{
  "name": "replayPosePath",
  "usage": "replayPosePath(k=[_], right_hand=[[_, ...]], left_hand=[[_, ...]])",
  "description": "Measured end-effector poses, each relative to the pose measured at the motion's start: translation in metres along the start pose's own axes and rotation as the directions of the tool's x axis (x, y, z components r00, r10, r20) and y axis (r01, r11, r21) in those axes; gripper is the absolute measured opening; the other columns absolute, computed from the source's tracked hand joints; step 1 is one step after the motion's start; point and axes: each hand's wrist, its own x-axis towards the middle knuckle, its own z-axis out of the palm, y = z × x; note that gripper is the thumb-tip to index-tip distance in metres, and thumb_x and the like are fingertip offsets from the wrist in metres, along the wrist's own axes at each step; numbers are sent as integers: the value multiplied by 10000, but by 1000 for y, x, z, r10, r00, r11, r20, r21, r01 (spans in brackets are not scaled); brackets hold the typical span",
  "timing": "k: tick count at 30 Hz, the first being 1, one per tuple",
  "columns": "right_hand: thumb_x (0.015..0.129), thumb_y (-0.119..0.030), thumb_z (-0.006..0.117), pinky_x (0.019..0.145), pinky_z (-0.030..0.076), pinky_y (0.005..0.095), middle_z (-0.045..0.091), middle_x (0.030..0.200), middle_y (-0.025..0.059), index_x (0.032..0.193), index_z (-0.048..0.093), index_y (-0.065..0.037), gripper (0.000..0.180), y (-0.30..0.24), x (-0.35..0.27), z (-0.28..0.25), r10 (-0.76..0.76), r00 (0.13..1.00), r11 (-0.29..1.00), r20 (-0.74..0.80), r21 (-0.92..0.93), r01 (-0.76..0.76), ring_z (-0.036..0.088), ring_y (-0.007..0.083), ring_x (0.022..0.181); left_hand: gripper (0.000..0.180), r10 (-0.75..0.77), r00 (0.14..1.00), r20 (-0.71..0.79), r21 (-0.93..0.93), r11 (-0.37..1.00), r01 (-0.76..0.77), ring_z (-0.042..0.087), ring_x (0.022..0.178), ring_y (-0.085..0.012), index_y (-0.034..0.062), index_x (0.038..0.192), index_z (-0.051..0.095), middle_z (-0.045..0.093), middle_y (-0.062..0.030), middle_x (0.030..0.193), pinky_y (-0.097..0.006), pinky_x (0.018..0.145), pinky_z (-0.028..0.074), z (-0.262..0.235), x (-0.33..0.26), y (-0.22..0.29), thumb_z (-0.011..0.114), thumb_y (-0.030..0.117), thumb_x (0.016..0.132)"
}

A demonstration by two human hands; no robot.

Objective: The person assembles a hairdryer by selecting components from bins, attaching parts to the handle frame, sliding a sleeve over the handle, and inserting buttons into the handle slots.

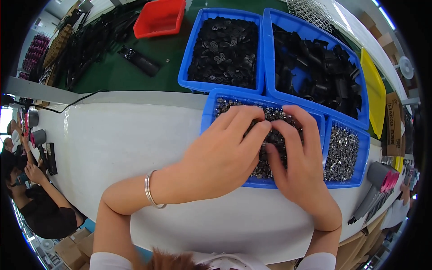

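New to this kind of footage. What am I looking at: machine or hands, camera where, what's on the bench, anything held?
No machine here: these are a person's bare left hand and right hand. The single picture comes from a fisheye camera worn on the head, looking down, so straight edges bend near the rim.

The fingertips meet over a divided blue tray of small metal parts on a white worktop. Whether a part is pinched between them, I can't tell; the fingers hide it.

Beyond the tray are a blue bin of small black pieces and another of larger black pieces, with a red tray farther left.
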Motion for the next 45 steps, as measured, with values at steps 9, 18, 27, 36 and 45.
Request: replayPosePath(k=[9, 18, 27, 36, 45], right_hand=[[810, -122, 612, 812, 393, 462, 502, 1029, 179, 1169, 536, 22, 394, -5, 1, 4, 57, 970, 991, 235, -130, -27, 480, 353, 929], [811, -87, 615, 635, 450, 431, 517, 829, 152, 887, 551, -1, 131, -2, -3, 3, 25, 951, 998, 309, -67, -4, 541, 345, 721], [829, -7, 613, 549, 425, 393, 524, 744, 121, 862, 573, -10, 52, -8, -4, 1, 54, 988, 998, 144, -33, -50, 538, 302, 640], [782, 55, 620, 789, 466, 405, 554, 1038, 198, 1002, 592, 22, 224, -12, -4, 1, 14, 998, 999, -68, -31, -16, 567, 355, 905], [803, 9, 605, 877, 446, 410, 634, 979, 165, 911, 643, 7, 115, -7, -12, 5, -52, 993, 993, -105, -113, 40, 592, 342, 964]], left_hand=[[333, -2, 965, 261, 264, 962, -69, 509, 944, -295, -46, 982, 598, 560, -158, 1022, -370, 807, 416, -2, -3, 4, 646, 166, 730], [191, 77, 958, 276, 247, 958, -148, 531, 771, -246, 7, 832, 552, 556, -105, 807, -345, 704, 413, 5, -10, -1, 620, 172, 763], [138, 53, 976, 213, 165, 982, -90, 547, 784, -223, 21, 864, 535, 554, -98, 836, -318, 713, 452, -4, -7, 0, 609, 97, 777], [179, 91, 996, 9, 149, 985, -92, 537, 888, -259, 12, 909, 578, 557, -99, 934, -372, 812, 436, 11, -7, 3, 636, 135, 793], [88, 150, 972, -180, 120, 984, -129, 580, 900, -300, 25, 882, 624, 608, -117, 902, -397, 847, 452, 19, -11, -2, 600, 87, 823]])
